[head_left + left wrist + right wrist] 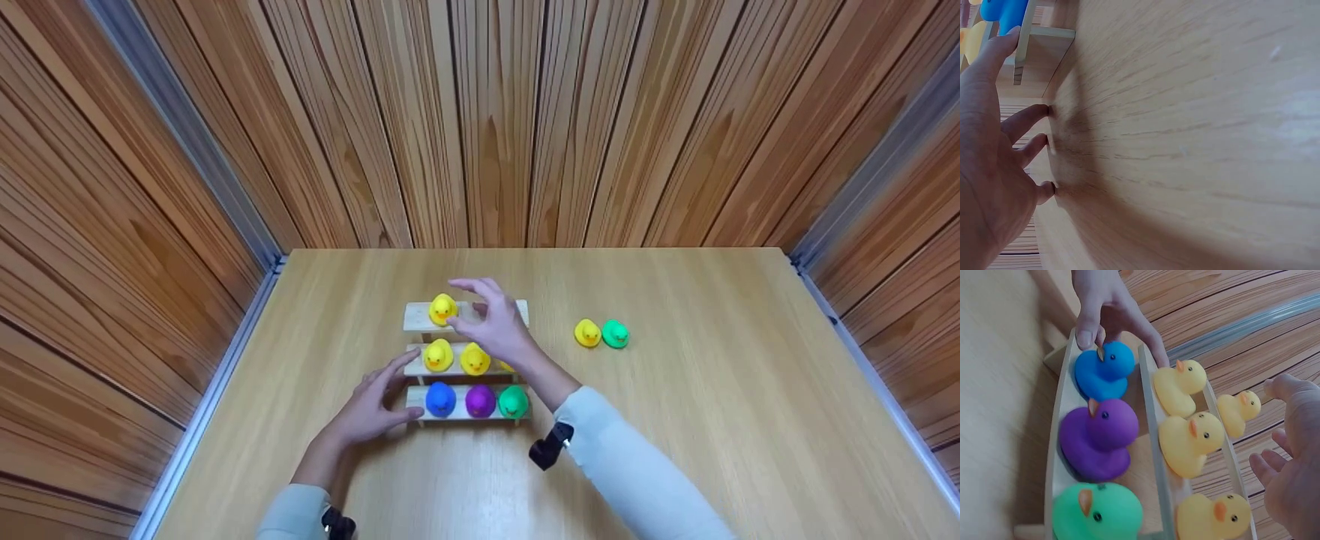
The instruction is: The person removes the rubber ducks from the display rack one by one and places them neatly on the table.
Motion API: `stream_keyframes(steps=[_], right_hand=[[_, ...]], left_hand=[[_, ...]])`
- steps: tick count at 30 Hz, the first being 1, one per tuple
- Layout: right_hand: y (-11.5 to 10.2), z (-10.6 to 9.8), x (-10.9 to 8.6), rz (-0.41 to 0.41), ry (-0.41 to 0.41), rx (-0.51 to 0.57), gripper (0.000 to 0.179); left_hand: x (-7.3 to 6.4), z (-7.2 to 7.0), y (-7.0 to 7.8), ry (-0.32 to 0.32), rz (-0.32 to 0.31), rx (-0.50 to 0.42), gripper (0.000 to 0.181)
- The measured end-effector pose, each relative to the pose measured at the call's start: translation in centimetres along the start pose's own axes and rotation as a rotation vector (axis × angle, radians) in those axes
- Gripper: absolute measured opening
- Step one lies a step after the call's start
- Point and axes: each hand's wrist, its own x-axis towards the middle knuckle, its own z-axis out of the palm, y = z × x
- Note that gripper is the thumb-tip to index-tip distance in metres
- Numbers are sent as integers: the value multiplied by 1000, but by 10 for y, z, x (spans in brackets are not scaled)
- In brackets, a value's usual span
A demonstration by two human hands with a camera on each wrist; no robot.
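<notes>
A three-tier wooden rack (416,317) holds rubber ducks. On its top tier sits a yellow duck (442,309); my right hand (491,321) is just right of it, thumb close to its side and fingers spread with a gap around it. Three yellow ducks (1191,443) stand on the middle tier, one partly hidden by my right wrist in the head view. Blue (440,400), purple (481,401) and green (514,402) ducks line the bottom tier. My left hand (373,405) touches the rack's left end, thumb at the bottom tier and index finger at the middle one. Its other fingertips (1044,191) rest on the table.
To the right of the rack, a yellow duck (587,333) and a green duck (616,334) stand side by side on the wooden table (712,390). Wood-panelled walls (495,127) with metal corner strips (202,135) enclose the table at back and sides.
</notes>
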Motion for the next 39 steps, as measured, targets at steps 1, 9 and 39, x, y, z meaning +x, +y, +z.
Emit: stream_keyframes(steps=[1,9,39], right_hand=[[0,1,0,8,-1,1,56],[7,14,4,41,8,35,50],[1,29,10,130,17,37,35]], left_hand=[[0,0,0,-4,3,-3,91],[0,-1,0,-6,7,-2,92],[0,1,1,4,0,10,91]])
